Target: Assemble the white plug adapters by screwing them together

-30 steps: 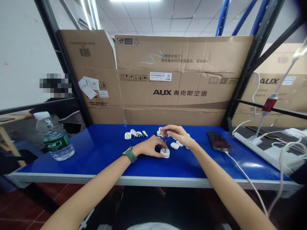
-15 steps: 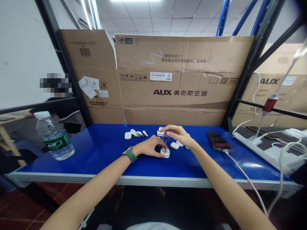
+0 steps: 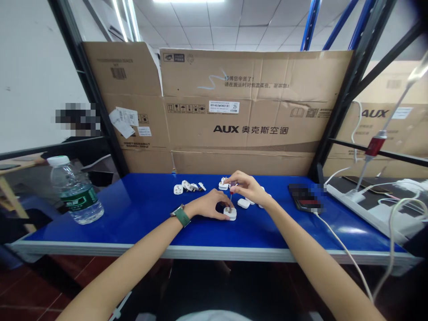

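Observation:
My left hand (image 3: 210, 205), with a green-strapped watch (image 3: 181, 216) on its wrist, holds a small white rounded plastic part (image 3: 230, 215) against the blue table, thumb at its near side. My right hand (image 3: 250, 189) is closed on a slim screwdriver (image 3: 230, 201) with a reddish handle. It stands nearly upright, its tip down at the top of the white part; the exact contact is too small to make out. Beyond my hands sits another white piece (image 3: 223, 183). White rounded covers (image 3: 243, 203) lie beside my right hand, partly hidden by it.
Several small white parts (image 3: 178, 189) lie in a row at the back left. A water bottle (image 3: 76, 189) stands at the left; a phone (image 3: 305, 197) with a white cable lies at the right, near a power strip (image 3: 363, 209). A cardboard sheet (image 3: 247, 156) walls the table's back.
My right hand has risen slightly and its fingers have shifted on the screwdriver, showing more of the shaft. My left hand and the white part have stayed put.

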`<state>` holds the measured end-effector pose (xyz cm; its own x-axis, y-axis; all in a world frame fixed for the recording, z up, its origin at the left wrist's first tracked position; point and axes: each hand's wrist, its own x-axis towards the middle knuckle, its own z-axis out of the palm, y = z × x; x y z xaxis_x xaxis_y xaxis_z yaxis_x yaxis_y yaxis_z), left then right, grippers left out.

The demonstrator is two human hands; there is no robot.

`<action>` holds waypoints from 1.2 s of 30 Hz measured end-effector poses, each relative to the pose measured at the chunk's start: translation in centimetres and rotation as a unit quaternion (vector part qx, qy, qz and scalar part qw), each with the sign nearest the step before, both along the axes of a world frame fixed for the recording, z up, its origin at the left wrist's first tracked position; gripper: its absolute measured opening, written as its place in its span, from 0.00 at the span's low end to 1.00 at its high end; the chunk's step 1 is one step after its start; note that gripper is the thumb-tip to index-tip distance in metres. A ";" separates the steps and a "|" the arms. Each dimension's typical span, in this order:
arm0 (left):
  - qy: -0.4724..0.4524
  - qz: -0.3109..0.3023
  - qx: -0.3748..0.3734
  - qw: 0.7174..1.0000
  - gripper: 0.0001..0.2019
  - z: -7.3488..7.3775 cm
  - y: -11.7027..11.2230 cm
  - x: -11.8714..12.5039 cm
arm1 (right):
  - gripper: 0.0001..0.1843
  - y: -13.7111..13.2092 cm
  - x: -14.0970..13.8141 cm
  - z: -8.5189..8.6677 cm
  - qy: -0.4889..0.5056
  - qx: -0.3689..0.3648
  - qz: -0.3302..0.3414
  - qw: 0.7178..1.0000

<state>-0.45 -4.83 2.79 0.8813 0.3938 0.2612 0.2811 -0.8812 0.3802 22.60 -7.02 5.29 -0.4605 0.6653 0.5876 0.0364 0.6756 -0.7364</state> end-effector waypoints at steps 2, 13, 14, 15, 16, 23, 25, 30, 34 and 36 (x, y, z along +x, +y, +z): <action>-0.006 -0.001 -0.003 1.000 0.19 0.0 0.0 0.0 | 0.15 0.1 0.0 -0.1 0.009 -0.006 -0.004 1.000; -0.001 0.005 0.008 1.000 0.19 -0.2 0.0 0.0 | 0.17 0.0 -0.1 -0.3 -0.021 -0.009 -0.009 1.000; -0.003 0.007 0.008 1.000 0.19 -0.2 0.0 0.0 | 0.17 0.1 -0.1 -0.4 -0.025 -0.006 -0.017 1.000; -0.005 0.008 0.009 1.000 0.19 -0.2 0.0 0.0 | 0.17 0.2 -0.1 -0.4 -0.026 -0.008 -0.018 0.999; -0.006 0.008 0.009 1.000 0.19 -0.2 0.0 0.0 | 0.17 0.3 -0.1 -0.5 -0.026 -0.012 -0.013 1.000; 0.007 0.008 -0.001 1.000 0.19 0.3 -0.3 0.1 | 0.24 0.2 0.1 -0.4 -0.008 -0.033 0.088 0.996; 0.012 0.011 -0.003 1.000 0.19 0.4 -0.4 0.1 | 0.25 0.1 0.1 -0.4 -0.005 -0.041 0.111 0.993; 0.017 0.011 0.000 1.000 0.19 0.4 -0.3 0.1 | 0.17 -0.2 0.0 -0.3 -0.021 -0.029 0.069 0.997; 0.006 0.009 0.007 1.000 0.19 0.2 -0.2 0.1 | 0.16 -0.1 -0.2 -0.5 -0.023 -0.029 0.041 0.998; 0.005 0.009 0.012 1.000 0.19 0.2 -0.2 0.1 | 0.16 0.0 -0.3 -0.5 -0.011 -0.039 0.035 0.999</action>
